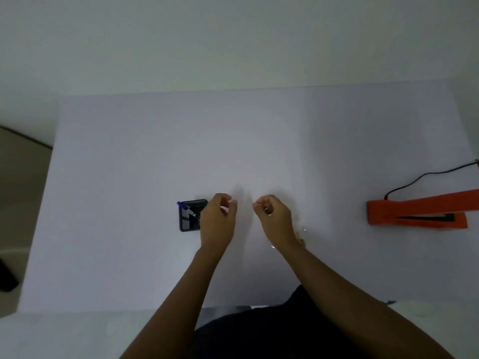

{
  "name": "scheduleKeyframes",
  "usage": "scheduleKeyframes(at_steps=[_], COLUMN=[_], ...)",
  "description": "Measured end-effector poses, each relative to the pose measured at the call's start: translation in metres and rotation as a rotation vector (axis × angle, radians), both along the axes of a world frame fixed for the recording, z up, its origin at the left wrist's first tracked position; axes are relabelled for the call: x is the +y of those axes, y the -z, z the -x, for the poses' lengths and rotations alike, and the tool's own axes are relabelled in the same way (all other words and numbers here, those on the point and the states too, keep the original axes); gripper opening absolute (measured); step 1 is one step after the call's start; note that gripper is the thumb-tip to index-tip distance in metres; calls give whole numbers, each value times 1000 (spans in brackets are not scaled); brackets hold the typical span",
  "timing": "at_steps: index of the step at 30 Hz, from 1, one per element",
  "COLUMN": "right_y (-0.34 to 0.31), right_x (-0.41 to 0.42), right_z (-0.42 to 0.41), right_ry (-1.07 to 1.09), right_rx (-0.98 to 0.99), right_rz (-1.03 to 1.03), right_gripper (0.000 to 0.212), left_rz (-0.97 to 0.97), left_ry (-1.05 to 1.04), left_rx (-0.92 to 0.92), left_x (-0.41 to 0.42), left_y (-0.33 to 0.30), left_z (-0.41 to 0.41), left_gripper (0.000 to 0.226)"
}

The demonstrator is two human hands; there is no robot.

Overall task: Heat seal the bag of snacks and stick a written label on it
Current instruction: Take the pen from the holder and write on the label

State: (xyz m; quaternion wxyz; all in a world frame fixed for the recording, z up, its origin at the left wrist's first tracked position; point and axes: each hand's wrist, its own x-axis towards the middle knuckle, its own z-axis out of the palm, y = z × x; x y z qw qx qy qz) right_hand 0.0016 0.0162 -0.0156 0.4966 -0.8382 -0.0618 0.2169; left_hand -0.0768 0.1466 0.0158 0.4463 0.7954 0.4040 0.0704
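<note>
Hands: left hand (217,216) and right hand (275,216) loosely curled, gripping nothing visible. Best flatten bag top before reaching right for sealer (417,212).

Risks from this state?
1. The clear bag is barely visible under the right hand; a grip could miss its open edge.
2. The orange heat sealer sits far right, its cord trailing off-table: snag risk.
3. The left hand partly covers the pen.
</note>
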Motion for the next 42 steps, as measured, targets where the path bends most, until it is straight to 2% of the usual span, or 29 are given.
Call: scheduleKeyframes(at_steps=[4,9,16,21,25,29,32,34,37,40,42], right_y=[-18,-13,9,19,5,-33,-58,-63,-58,-53,-52], right_x=[62,115,149,151,145,136,129,123,115,114,115], right_z=[22,48,75,82,83,81,77,74,73,75,79], right_ry=[-156,-325,-425,-410,-249,100,277,319,303,370,382], right_rx=[-120,-251,-354,-403,-330,-137,37,113,186,392,484], right_rz=[-52,102,354,402,195,-100,-309,-396,-424,-530,-540], right_gripper=[5,7,15,15,17,17,34,41,21,27,19], left_rz=[-98,-44,21,67,76,42,7,-9,-37,-50,-43], left_ry=[-11,64,286,333,328,311,286,272,254,239,231], left_rx=[-65,88,187,179,200,217,211,219,236,255,261], left_x=[68,137,146,140,140,150,168,181,197,206,209], left_y=[-22,-2,28,29,25,18,13,12,13,17,19], left_z=[33,70,92,92,84,79,76,74,70,67,66], left_gripper=[9,13,20,19,21,20,22,22,23,25,27])
